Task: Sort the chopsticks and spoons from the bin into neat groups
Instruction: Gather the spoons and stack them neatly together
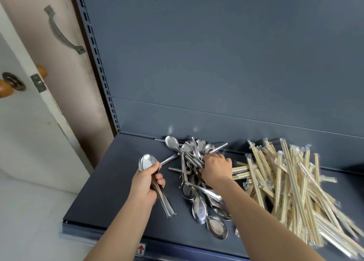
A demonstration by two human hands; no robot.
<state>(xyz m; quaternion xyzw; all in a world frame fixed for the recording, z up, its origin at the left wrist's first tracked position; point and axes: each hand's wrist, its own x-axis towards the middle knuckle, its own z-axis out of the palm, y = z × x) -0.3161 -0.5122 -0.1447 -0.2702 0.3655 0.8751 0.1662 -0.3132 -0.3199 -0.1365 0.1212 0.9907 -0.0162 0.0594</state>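
Observation:
A tangled pile of metal spoons [199, 199] lies in the middle of the dark grey shelf [110, 182]. My left hand [145, 185] grips a stacked bundle of spoons [147, 163], bowls up and handles pointing down toward me. My right hand [215, 168] reaches into the far part of the pile, its fingers closed around several spoon handles. To the right lies a loose heap of wrapped wooden chopsticks [291, 185], spread fan-like toward the front right corner.
The shelf has a grey back panel [216, 63] and a slotted upright [96, 59] at the left. A white door [29, 122] with a brown knob stands to the left. The shelf's front edge [118, 235] is near me.

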